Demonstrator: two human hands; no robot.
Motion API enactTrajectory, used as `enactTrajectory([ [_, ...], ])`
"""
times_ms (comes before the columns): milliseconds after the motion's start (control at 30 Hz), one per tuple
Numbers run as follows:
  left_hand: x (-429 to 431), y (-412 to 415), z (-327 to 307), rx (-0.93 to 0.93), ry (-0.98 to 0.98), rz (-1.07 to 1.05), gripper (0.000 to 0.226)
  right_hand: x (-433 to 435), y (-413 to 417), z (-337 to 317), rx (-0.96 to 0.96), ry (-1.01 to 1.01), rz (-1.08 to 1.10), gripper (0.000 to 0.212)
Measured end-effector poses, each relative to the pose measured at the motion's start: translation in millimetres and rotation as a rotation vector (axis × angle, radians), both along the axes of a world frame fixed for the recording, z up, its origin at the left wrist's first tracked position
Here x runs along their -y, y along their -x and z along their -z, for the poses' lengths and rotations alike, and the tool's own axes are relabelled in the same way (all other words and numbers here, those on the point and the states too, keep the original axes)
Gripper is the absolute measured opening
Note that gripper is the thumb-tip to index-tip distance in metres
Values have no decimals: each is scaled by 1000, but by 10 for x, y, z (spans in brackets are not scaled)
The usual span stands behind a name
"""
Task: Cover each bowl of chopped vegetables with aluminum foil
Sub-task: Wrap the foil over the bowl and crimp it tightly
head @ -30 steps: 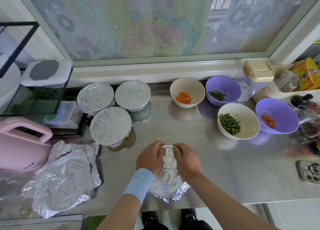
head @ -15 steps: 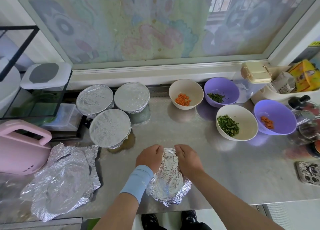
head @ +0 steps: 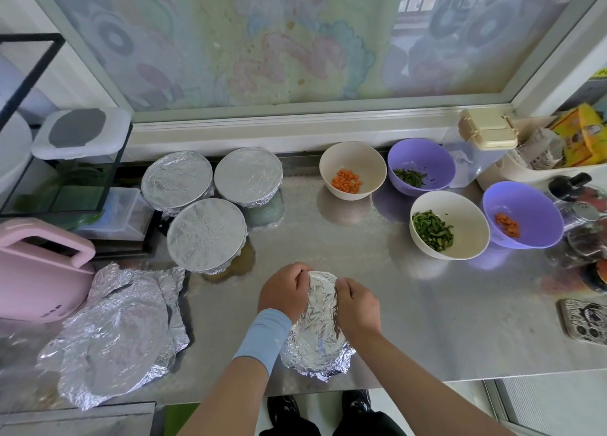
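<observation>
At 6 o'clock, left hand (head: 284, 291) and right hand (head: 356, 307), fingers curled, grip the foil wrap (head: 320, 330) at its far end. Its near hem overhangs the counter (head: 427, 320) edge. Covered bowls (head: 206, 233) sit at 10 o'clock, open bowls (head: 448, 224) at 2, and loose foil (head: 115, 334) at 8. Bare steel lies between them.

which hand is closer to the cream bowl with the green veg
Right. The right hand grips the right side of the foil-wrapped bowl, below and left of the cream bowl of greens; the left hand grips its other side, farther away.
</observation>
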State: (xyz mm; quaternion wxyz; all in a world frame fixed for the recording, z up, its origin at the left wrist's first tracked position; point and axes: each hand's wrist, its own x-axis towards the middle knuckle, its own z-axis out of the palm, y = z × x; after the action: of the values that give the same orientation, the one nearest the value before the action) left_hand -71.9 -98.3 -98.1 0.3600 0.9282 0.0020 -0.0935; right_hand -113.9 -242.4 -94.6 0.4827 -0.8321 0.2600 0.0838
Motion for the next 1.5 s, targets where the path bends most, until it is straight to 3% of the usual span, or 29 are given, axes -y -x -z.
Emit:
enactTrajectory([
  [133,13,60,-8,-50,-13,-65,26,57,-96,44,-53,-34,-58,40],
  [233,-14,74,-43,-99,-28,-70,27,82,-96,43,-30,16,-118,25],
  [300,-38,48,-54,-40,-90,-4,28,62,-15,5,30,97,-82,25],
  [367,-48,28,-51,9,-18,43,29,9,86,-9,43,120,-52,26],
  [567,-30,15,-69,-93,119,14,22,-6,138,35,12,-22,48,21],
  [767,29,22,-69,-105,16,-40,23,43,91,37,36,-112,33,32],
  [867,33,106,-76,-133,31,-142,24,92,17,-6,-8,-133,-76,26],
  [1033,55,349,-120,-174,41,-350,24,228,-167,-90,45,125,-223,30],
  [1133,-16,314,-89,-22,-79,-228,31,205,-24,-116,101,211,-229,33],
  [1267,0,214,-143,-110,165,-110,53,75,208,-42,34,66,-151,37],
  [1400,46,265,-208,-147,349,-283,36,96,143,10,22,-23,-74,29],
  [1500,42,293,-138,-136,363,-323,26,111,88,13,38,-33,-102,29],
])
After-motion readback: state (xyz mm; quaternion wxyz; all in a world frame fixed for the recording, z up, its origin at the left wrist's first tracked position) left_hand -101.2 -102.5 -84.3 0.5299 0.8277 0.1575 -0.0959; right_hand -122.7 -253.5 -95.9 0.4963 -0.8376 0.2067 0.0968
